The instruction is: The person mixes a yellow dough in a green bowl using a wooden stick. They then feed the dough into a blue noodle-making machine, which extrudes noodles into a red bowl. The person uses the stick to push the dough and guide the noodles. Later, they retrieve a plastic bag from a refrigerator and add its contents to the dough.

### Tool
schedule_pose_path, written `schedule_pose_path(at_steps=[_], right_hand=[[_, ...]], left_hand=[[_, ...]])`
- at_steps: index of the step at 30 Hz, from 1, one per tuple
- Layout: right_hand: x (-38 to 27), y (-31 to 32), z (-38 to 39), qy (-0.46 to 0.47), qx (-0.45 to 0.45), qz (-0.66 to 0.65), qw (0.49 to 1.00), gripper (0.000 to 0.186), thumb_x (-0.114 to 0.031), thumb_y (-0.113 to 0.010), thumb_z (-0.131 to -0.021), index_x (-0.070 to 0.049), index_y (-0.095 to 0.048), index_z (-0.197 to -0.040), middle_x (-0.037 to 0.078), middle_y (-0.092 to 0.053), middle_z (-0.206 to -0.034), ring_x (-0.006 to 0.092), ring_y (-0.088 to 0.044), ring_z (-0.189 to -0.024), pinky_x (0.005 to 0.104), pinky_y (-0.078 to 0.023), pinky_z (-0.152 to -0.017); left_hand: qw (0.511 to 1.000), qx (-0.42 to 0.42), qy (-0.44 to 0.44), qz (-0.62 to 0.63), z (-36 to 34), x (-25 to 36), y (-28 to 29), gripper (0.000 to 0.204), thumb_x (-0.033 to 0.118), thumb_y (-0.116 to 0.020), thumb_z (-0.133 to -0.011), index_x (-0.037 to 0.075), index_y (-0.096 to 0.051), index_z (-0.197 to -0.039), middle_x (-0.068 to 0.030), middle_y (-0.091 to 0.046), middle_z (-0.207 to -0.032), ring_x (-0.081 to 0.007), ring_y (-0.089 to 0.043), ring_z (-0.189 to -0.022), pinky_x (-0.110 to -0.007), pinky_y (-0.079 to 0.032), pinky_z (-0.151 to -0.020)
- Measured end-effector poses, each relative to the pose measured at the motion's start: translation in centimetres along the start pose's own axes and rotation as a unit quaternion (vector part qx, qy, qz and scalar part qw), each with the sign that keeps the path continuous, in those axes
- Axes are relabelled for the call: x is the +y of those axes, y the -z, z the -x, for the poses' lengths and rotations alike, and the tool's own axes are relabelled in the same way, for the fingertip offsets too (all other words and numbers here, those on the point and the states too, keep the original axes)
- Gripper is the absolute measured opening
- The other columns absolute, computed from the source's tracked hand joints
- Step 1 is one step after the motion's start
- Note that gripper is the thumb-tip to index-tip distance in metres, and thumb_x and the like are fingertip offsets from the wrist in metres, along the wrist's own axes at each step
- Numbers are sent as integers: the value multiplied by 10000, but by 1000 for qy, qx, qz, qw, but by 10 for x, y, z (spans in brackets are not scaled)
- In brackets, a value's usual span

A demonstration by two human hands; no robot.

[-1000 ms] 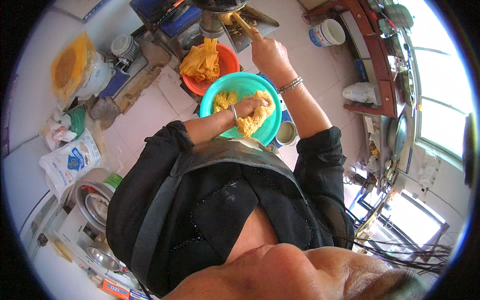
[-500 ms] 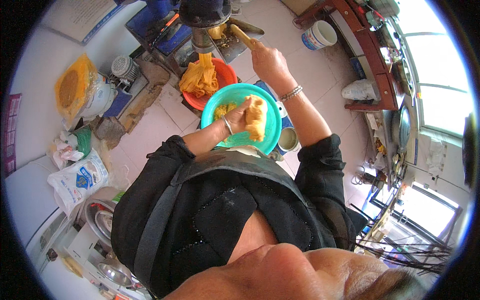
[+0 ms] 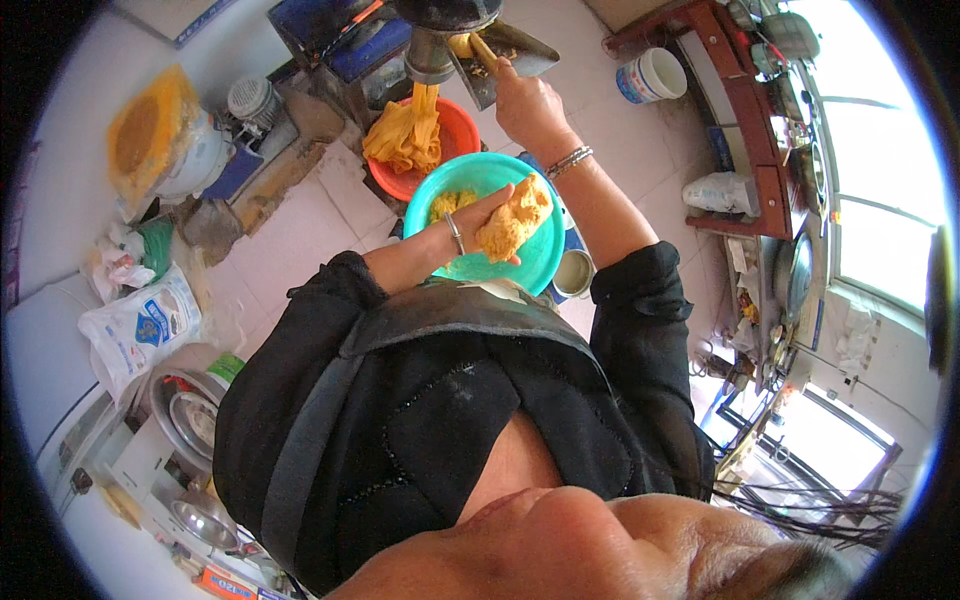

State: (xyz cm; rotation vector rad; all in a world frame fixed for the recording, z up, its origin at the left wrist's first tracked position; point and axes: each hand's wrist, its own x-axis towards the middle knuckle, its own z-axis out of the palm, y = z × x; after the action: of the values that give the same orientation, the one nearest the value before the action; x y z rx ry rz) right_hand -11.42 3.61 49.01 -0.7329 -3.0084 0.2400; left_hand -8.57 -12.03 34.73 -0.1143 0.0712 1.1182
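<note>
My left hand [image 3: 478, 220] holds a lump of yellow dough [image 3: 518, 218] over a green basin [image 3: 549, 252]; the fingers under the lump are mostly hidden. Crumbly yellow dough [image 3: 452, 204] lies in the basin's left part. Farther off, my right hand [image 3: 530, 108] is closed round a wooden stick [image 3: 485, 54]. The stick's far end points into a metal feed tray [image 3: 528, 62] beside a dark machine [image 3: 446, 14]. From the machine's spout [image 3: 429, 62], yellow strands [image 3: 406, 138] hang down and pile up in a red basin [image 3: 464, 135].
A small pot [image 3: 574, 274] stands right of the green basin. Farther right are a white bucket [image 3: 660, 76] and a red-brown wooden table [image 3: 752, 120]. At left stand a motor [image 3: 254, 100], a tub under yellow plastic [image 3: 150, 135] and a white sack [image 3: 145, 325].
My right hand and the stick have moved left, closer to the machine. The dough lump in my left hand has tilted. The whole view has shifted a little.
</note>
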Motion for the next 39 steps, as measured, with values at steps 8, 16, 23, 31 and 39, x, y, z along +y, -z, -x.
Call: schedule_pose_path(at_steps=[8,16,23,31,39], right_hand=[[9,23,36,-13,10,-72,997,371,-223,-495,-920,-160,-523,-1284,213,-637,-743,396,-640,-700,490,-513,-641],[-1,18,20,-6,-21,-7,1000,420,-216,-496,-913,-136,-475,-1325,199,-631,-725,392,-639,-684,484,-513,-609],[5,2,17,12,20,-7,1000,401,-199,-512,-909,-118,-510,-1301,205,-627,-697,378,-646,-659,459,-524,-600],[6,29,36,-8,31,-110,993,336,-207,-534,-902,-133,-584,-1226,217,-633,-727,396,-639,-700,473,-521,-629],[4,22,19,-10,-4,-57,998,354,-216,-512,-908,-155,-559,-1254,214,-635,-716,395,-641,-702,488,-522,-632]], left_hand=[[996,-21,-77,-38,-3,-3,-2,478,176,-576,-870,60,-445,-1314,-173,-616,-1133,-299,-661,-958,-437,-581,-769],[965,122,-195,-129,-14,-8,-4,375,19,-510,-865,42,-510,-1239,-83,-651,-1051,-183,-677,-878,-326,-577,-744],[950,68,-201,-228,-6,2,-3,404,36,-513,-865,50,-494,-1269,-91,-613,-1147,-190,-631,-1012,-355,-532,-859],[980,-107,-162,-51,23,28,-36,461,291,-467,-963,43,-428,-1350,-127,-515,-1339,-267,-513,-1220,-435,-399,-1046],[977,-129,-142,89,20,25,-24,593,513,-401,-967,109,-401,-1401,-113,-541,-1317,-295,-524,-1211,-512,-425,-1009]])
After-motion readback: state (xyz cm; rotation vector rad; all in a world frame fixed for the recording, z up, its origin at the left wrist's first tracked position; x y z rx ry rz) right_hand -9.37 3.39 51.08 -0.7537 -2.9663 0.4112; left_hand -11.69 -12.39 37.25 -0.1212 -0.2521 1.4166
